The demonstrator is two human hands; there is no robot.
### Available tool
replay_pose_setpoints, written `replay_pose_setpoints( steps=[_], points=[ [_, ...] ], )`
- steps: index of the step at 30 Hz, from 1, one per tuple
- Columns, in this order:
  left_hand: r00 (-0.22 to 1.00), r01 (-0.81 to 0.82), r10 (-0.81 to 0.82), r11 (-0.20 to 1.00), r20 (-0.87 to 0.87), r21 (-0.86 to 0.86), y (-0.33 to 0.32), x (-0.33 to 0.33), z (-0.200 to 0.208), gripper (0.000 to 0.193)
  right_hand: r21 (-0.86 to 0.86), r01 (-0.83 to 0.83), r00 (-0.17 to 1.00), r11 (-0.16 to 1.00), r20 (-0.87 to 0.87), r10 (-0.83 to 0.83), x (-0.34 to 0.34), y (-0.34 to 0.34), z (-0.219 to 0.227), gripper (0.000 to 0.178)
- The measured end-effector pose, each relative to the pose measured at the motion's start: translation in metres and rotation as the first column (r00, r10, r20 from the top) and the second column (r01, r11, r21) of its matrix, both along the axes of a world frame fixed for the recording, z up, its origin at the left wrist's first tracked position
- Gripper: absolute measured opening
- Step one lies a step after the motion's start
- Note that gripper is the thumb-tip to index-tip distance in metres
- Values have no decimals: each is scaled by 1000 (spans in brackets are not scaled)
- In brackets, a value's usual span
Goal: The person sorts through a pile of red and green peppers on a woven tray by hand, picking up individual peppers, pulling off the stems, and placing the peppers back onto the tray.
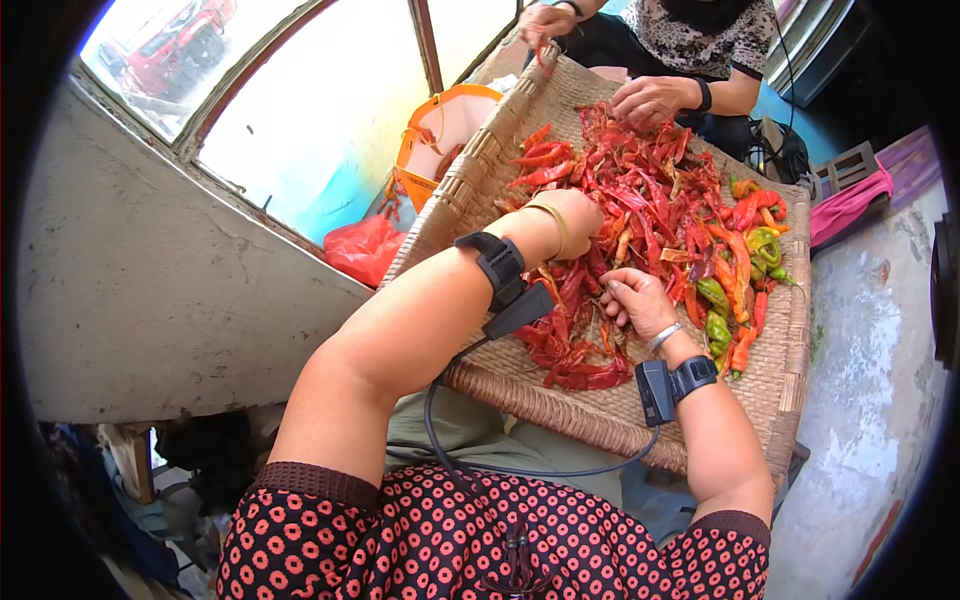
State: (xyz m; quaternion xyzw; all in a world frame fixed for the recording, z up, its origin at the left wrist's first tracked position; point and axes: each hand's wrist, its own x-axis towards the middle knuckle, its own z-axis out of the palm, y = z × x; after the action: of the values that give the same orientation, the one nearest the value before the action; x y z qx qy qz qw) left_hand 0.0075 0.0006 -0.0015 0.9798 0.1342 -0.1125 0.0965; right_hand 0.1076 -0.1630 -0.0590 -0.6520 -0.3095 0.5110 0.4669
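A large heap of dried red chili peppers [645, 205] lies on a woven tray [740, 415] across my lap. My left hand [575, 222] is over the near left part of the heap, back of the hand up. Its fingers are curled closed and mostly hidden, so what they hold does not show. Just below and to the right, my right hand [640, 303] is closed in a pinch, thumb and forefinger beside dark red chilies; anything between them is too small to make out. Fresher green chilies [718, 330] and orange chilies [741, 275] lie along the right side.
Across the tray, another person's hand [655, 100] reaches into the heap; that person's other hand [548, 22] is at the far left rim. An orange-rimmed container [415, 160] and a red plastic bag [362, 250] are left of the tray. A cable [560, 470] crosses my lap.
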Motion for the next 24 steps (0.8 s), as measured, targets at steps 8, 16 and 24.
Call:
replay_pose_setpoints(
  steps=[8, 16, 24],
  points=[
    [909, 26, 180, 876, 376, -482, 11, -6, -3, 15, 13, -16, 1000, 1000, -5, 16, 1, 0, -2, 18],
    [930, -71, 301, 709, 210, -702, 1, -8, 4, 11, 53, -13, 1000, 999, 20, 12, -2, -1, 10, 28],
    [930, -25, 227, 823, 288, -567, 1, -7, -4, 14, 117, 175, 884, 977, -455, -104, -6, 2, 24, 42]
  ],
)
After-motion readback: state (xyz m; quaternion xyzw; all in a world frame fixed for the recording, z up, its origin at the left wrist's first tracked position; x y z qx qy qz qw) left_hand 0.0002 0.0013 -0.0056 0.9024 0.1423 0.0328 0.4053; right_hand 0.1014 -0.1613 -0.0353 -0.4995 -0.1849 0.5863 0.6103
